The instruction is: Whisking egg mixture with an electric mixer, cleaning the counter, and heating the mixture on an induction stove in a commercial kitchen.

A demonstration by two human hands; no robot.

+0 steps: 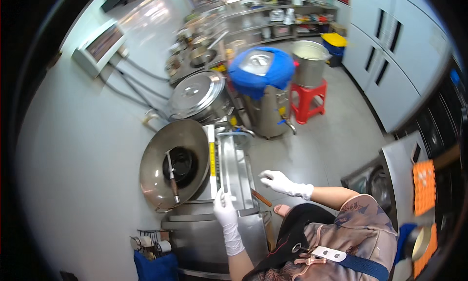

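My left hand (224, 207), in a white glove, is over the front edge of a stainless steel counter (228, 160). Its fingertips are close to the lower end of a white bar with a yellow label (212, 153); whether they pinch anything is unclear. My right hand (276, 180), gloved too, hovers right of the counter, fingers loosely curled and apart with nothing visible in them. Left of the bar sits a large wok (155, 171). A long-handled tool with a wooden grip (174, 187) lies across a black round thing (182, 162) inside it. A wooden handle (261, 197) juts out below my right hand.
A lidded steel pot (197, 92) and a steel barrel (267, 113) under a blue cover (261, 70) stand beyond the wok. A red stool (307, 102) bears a metal bucket (309, 69). At right are white cabinets (395, 43) and a steel worktop (400, 160) with orange trays (424, 187).
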